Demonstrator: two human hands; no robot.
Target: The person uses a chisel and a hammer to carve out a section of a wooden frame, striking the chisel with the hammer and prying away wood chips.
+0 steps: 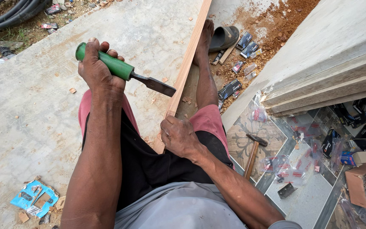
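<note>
Above the plank, chisel blade points right.

This is an open-air carpentry spot on a building site or house yard, not an indoor workshop. A bare concrete slab serves as the work floor, strewn with wood chips and sawdust. A long wooden strip lies across it beside stacked boards. A hammer, small bags of hardware and a box of screws rest on patterned tiles. Black hoses and litter lie on the dirt edge.
</note>
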